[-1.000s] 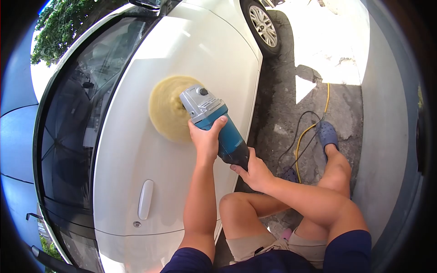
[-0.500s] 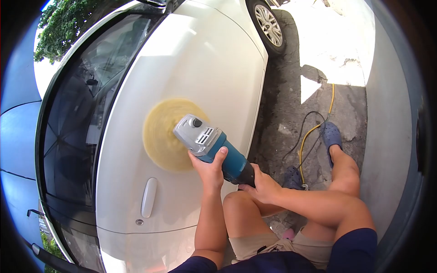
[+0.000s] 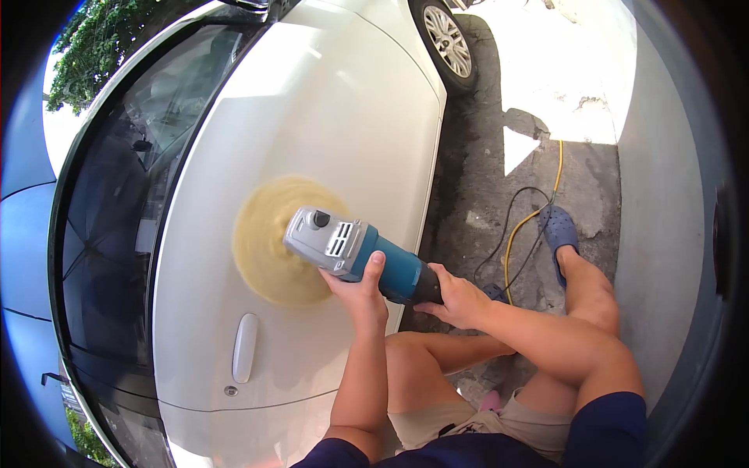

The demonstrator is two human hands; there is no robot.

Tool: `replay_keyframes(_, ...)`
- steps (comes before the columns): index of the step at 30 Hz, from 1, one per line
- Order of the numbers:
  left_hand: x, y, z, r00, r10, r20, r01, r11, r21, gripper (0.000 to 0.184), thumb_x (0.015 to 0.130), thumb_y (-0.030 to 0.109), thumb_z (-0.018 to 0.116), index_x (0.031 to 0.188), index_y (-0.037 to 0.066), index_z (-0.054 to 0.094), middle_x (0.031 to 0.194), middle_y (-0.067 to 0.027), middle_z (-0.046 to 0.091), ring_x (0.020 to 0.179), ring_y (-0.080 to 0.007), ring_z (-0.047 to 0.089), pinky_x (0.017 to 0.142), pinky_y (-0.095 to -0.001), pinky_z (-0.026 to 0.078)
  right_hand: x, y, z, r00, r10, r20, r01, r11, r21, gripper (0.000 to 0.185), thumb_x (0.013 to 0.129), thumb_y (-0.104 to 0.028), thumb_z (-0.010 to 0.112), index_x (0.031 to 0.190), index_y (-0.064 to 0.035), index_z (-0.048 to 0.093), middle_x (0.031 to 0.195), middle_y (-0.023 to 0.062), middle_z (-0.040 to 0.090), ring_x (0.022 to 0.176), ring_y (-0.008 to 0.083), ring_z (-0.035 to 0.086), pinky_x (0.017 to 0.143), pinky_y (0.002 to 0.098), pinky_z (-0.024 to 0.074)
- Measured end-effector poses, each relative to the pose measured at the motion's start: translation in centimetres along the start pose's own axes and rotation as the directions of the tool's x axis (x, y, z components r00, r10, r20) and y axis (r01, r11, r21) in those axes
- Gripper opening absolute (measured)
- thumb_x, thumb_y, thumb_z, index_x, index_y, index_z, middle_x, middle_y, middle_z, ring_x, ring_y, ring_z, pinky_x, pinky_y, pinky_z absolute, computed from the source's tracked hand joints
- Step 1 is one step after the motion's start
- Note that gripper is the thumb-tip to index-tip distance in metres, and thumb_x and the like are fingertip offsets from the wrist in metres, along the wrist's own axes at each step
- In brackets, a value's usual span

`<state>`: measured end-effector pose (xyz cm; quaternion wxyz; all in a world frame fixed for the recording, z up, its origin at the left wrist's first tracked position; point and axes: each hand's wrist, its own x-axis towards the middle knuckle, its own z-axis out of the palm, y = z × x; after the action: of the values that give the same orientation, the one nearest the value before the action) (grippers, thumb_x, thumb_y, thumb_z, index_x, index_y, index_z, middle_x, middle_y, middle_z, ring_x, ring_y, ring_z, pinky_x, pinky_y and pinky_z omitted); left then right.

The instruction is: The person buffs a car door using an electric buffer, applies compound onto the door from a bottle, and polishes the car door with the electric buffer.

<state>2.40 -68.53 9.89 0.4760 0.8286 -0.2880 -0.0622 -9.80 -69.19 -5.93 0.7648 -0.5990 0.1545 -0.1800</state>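
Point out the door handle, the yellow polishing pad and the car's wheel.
Door handle (image 3: 245, 348): head view, middle of its grip.
Yellow polishing pad (image 3: 261, 253): head view, left of its centre.
Wheel (image 3: 447, 42): head view, near the hub.

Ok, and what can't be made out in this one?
All in the head view:
- Texture of the yellow pad: blurred.
- Door paint under it: covered by the pad.
- Left hand's fingertips: hidden beneath the polisher.
- Any switch under the right hand: blocked by that grip and the tool body.
- Yellow cord's far end: lost in glare.
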Motion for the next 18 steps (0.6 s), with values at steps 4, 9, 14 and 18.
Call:
replay_keyframes(4, 5.8, -2.3, 4.0, 0.996, 0.002, 0.093, 0.005, 0.998, -0.069, 0.083, 0.082, 0.022, 0.095, 0.146, 0.0, 0.047, 0.127, -0.0124, 0.064, 0.113, -0.0225, 0.066, 0.101, -0.0399, 0.056, 3.2, 0.4, -1.1, 0.99, 0.023, -0.138, -0.012, 0.997, 0.079, 0.082, 0.1, -0.046, 0.08, 0.15, 0.005, 0.039, 0.124, 0.0357, 0.071, 0.114, 0.0533, 0.071, 0.097, 0.0547, 0.0578)
replay_keyframes(9, 13.2, -3.2, 11.2, 0.958, -0.105, 0.269, 0.115, 0.993, -0.023, 0.089, 0.077, 0.024, 0.098, 0.14, -0.005, 0.043, 0.124, -0.0178, 0.063, 0.106, -0.0244, 0.067, 0.093, -0.0396, 0.059, 8.2, 0.8, -4.0, 0.944, 0.111, -0.31, -0.08, 0.991, 0.11, 0.081, 0.103, -0.049, 0.075, 0.148, 0.0088, 0.04, 0.113, 0.0347, 0.075, 0.109, 0.0518, 0.074, 0.095, 0.0532, 0.0576)
replay_keyframes(14, 20.4, -4.1, 17.4, 0.919, -0.191, 0.345, 0.179, 0.982, 0.067, 0.087, 0.072, 0.026, 0.098, 0.133, -0.008, 0.046, 0.116, -0.0189, 0.065, 0.094, -0.0247, 0.07, 0.08, -0.0394, 0.063, 13.1, -0.3, -8.8, 0.905, 0.195, -0.378, -0.165, 0.98, 0.11, 0.089, 0.103, -0.058, 0.072, 0.143, 0.0163, 0.044, 0.108, 0.0363, 0.076, 0.104, 0.0507, 0.077, 0.091, 0.0517, 0.0606)
replay_keyframes(18, 22.6, -2.8, 20.3, 0.884, -0.233, 0.405, 0.208, 0.972, 0.106, 0.082, 0.071, 0.026, 0.097, 0.129, -0.009, 0.052, 0.112, -0.0189, 0.068, 0.086, -0.0265, 0.072, 0.072, -0.0445, 0.065, 16.0, 0.4, -10.2, 0.868, 0.206, -0.451, -0.18, 0.979, 0.101, 0.09, 0.102, -0.06, 0.072, 0.138, 0.0185, 0.047, 0.098, 0.0317, 0.075, 0.093, 0.0434, 0.077, 0.084, 0.048, 0.0617)
